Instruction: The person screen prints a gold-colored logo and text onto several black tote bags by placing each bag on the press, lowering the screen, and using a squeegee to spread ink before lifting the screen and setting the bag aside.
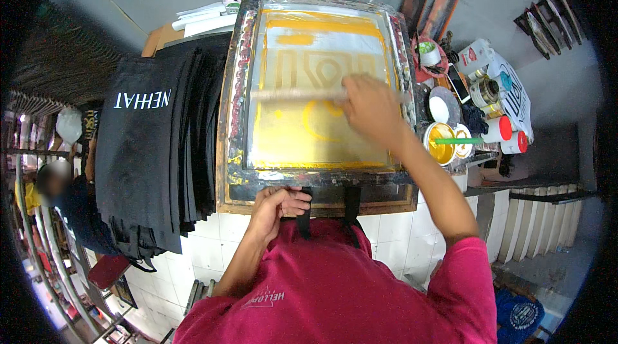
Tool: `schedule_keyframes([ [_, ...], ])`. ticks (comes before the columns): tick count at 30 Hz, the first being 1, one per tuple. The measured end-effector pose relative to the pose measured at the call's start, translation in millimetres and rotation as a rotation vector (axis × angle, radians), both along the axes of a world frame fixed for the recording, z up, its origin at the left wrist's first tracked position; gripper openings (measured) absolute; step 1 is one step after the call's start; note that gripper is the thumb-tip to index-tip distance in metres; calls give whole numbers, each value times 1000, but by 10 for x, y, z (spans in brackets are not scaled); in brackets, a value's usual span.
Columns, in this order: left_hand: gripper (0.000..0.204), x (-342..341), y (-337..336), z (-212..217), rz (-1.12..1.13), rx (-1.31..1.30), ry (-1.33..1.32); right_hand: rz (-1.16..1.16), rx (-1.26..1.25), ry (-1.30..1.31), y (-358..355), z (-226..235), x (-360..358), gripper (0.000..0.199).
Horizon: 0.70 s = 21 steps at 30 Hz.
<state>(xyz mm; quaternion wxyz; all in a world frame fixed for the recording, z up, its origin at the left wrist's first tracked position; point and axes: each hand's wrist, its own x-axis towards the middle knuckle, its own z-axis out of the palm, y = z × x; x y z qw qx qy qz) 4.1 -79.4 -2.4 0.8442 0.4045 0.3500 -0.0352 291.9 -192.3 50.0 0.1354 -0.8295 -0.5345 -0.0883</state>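
Observation:
A printing screen (243, 119) lies in front of me, its mesh smeared with yellow ink around a pattern of lines and shapes. My right hand (370, 109) is closed on the right end of a squeegee (296, 94), which spans the mesh crosswise and is blurred. At the screen's near edge my left hand (273, 207) has its fingers curled, with the tips beside a black strap (304, 218). What those fingers grip, if anything, is hidden. A second black strap (351, 205) hangs to the right, over the wooden board (393, 199) under the screen.
Black printed bags (141, 144) are stacked at the left. On the right stand a tub of yellow ink (440, 151) with a green stick (467, 141), red-lidded jars (499, 129), a phone (458, 83) and a pink basket (425, 67). Another person (64, 189) is at far left.

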Motion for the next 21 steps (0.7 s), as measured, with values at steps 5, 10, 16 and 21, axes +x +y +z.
schedule_keyframes([
  [5, 40, 26, -10, -30, 54, -96, 56, -68, -68, 29, 628, 91, 1044, 40],
  [10, 46, 43, 6, 65, 148, -376, 54, -32, -91, 114, 933, 211, 1720, 50],
  [16, 34, 365, 454, 479, -153, 356, -174, -117, -145, 58, 966, 253, 1808, 55],
  [21, 28, 1775, 1229, 643, 129, 1580, -376, -315, -141, -79, 886, 73, 1431, 67],
])
